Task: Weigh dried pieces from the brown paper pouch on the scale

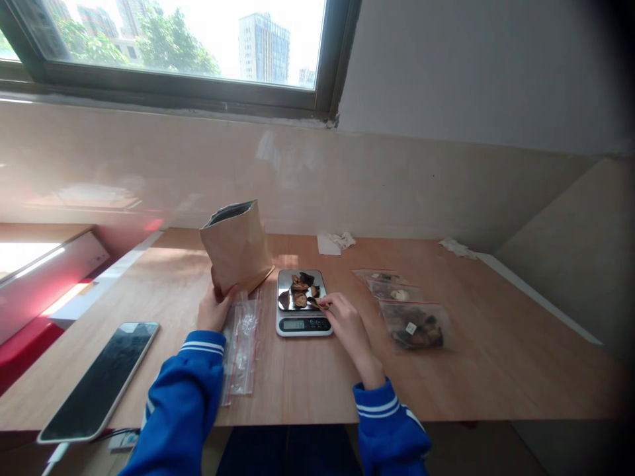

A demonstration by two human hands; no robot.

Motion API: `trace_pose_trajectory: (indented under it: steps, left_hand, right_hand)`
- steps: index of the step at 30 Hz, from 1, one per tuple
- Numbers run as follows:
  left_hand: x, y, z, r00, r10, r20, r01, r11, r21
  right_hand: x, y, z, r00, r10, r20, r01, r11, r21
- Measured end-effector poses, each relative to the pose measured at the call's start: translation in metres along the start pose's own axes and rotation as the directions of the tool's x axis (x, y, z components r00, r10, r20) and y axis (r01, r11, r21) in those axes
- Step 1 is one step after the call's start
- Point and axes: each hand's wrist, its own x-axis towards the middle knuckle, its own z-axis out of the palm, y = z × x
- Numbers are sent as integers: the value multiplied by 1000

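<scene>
A wooden table (pixel 307 390) stood against a tiled wall below a window (pixel 169 46), with a phone (pixel 102 380) lying at its left edge. The left hand (pixel 214 309) was closed around the base of an open brown paper bag (pixel 237 246), which stood upright just left of a kitchen scale (pixel 303 303). The right hand (pixel 344 319) pinched a dark dried slice (pixel 314 302) at the scale's platform, where several more slices lay. Empty zip bags (pixel 241 344) lay beside the left wrist; filled zip bags (pixel 414 324) lay to the right.

Bare table (pixel 496 370) right of the filled bags (pixel 415 325) lies open.
</scene>
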Motion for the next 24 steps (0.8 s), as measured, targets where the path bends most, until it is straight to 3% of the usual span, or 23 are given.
trace_pose_trajectory:
  steps: [4, 8, 12, 18, 24]
  left_hand:
    - [0, -1, 0, 1000, 7, -2, -7, 1000, 22]
    - [1, -2, 1, 1000, 21, -6, -21, 999, 47]
    - [1, -4, 1, 999, 35, 1, -35, 998, 51]
    - [1, -5, 1, 1000, 29, 5, -29, 998, 52]
    - [1, -6, 2, 1000, 22, 6, -22, 1000, 5]
  right_hand:
    - [3, 5, 2, 999, -37, 3, 37, 983, -181]
    - [4, 7, 5, 996, -83, -9, 79, 969, -235]
    - [-3, 9, 6, 997, -78, -26, 72, 980, -184]
    - [-18, 22, 4, 981, 29, -190, -37, 999, -39]
    - [-22, 26, 5, 981, 62, -186, -60, 998, 17]
